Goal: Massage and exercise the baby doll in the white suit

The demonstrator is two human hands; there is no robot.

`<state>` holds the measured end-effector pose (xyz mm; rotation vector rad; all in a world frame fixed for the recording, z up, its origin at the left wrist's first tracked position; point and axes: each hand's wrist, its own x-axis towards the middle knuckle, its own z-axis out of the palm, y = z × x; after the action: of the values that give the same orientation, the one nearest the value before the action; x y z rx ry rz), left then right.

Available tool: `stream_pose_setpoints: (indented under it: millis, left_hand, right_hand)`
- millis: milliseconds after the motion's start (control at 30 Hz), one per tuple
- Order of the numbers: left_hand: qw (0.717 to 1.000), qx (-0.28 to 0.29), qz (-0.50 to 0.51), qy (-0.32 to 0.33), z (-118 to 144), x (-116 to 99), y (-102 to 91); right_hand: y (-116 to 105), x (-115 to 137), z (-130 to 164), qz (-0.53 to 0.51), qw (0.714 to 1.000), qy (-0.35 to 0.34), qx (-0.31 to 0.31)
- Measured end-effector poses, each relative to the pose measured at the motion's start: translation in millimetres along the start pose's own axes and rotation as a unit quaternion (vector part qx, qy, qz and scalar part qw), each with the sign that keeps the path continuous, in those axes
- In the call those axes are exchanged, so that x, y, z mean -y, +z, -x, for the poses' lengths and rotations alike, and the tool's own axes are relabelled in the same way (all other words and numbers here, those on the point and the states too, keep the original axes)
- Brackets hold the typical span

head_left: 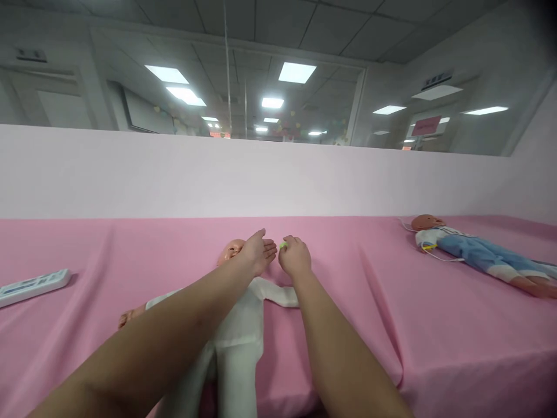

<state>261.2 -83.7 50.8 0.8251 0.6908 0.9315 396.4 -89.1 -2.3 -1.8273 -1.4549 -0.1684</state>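
A baby doll in a white suit [238, 337] lies on its back on the pink cloth [357, 302], head [230, 251] toward the far wall. My left hand [259, 251] reaches over the doll's head, fingers straight and together, just right of the face. Close beside it, my right hand [295, 256] is curled around a small yellow-green object [283, 245] that shows at its fingertips. The two hands nearly touch. My left forearm hides part of the doll's chest and arm.
A second doll in blue clothes [474, 252] lies at the far right with a thin cord beside it. A white remote control [32, 285] rests at the left edge. A pale low wall [278, 174] backs the bench, with glass above it.
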Motion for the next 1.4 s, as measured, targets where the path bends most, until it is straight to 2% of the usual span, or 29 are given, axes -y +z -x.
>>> stream_pose_setpoints:
  millis: [67,133,200,267,300,367,400,467,533,633,800,867,967,1033,1100,1233,1333,1400]
  left_hand:
    - [1.000,-0.021,-0.003,0.012,22,-11,-14.5]
    - [0.995,-0.065,0.017,0.077,46,-23,-31.8]
    - [0.988,-0.098,0.036,0.117,66,-33,-51.9]
    - [0.981,-0.111,0.057,0.146,81,-38,-72.6]
    - [0.979,-0.109,0.063,0.159,86,-38,-82.0]
    - [0.975,-0.097,0.080,0.181,94,-34,-96.5]
    - [0.975,-0.090,0.093,0.180,96,-30,-101.0]
    - [0.978,-0.076,0.132,0.145,97,-23,-104.7]
    - [0.979,-0.052,0.168,0.101,96,-19,-103.9]
    - [0.976,-0.058,0.194,0.074,94,-19,-104.2]
    - [0.973,-0.026,0.203,0.109,92,-34,-123.1]
    - [0.970,-0.024,0.212,0.118,90,-40,-132.3]
    - [0.967,-0.032,0.223,0.120,90,-44,-138.8]
    - [0.966,-0.028,0.228,0.114,92,-43,-135.8]
    - [0.967,-0.013,0.237,0.096,97,-40,-127.2]
    - [0.968,0.015,0.247,0.047,108,-30,-105.7]
    - [0.968,0.089,0.234,0.019,112,-27,-100.0]
    - [0.966,0.129,0.221,0.027,111,-29,-103.3]
  right_hand:
    - [0,3,3,-0.021,0.999,-0.005,-0.033]
    - [-1,11,7,-0.049,0.997,-0.027,-0.062]
    - [-4,27,15,-0.088,0.990,-0.078,-0.078]
    - [-10,49,29,-0.139,0.974,-0.165,-0.067]
    - [-13,62,38,-0.170,0.960,-0.220,-0.038]
    - [-19,89,60,-0.235,0.913,-0.328,0.063]
    - [-21,101,71,-0.255,0.887,-0.369,0.112]
    - [-22,121,90,-0.237,0.852,-0.416,0.211]
    - [-19,132,100,-0.196,0.848,-0.418,0.260]
    - [-9,134,99,-0.135,0.864,-0.396,0.281]
    - [-5,123,90,-0.079,0.897,-0.344,0.266]
    - [-11,124,93,-0.077,0.888,-0.351,0.286]
    - [-23,133,104,-0.099,0.853,-0.396,0.326]
    - [-29,139,112,-0.120,0.830,-0.430,0.334]
    - [-32,142,116,-0.126,0.822,-0.452,0.323]
    - [-24,138,112,-0.086,0.857,-0.431,0.268]
    - [-13,127,100,-0.055,0.889,-0.388,0.238]
    - [-8,120,92,-0.045,0.904,-0.362,0.225]
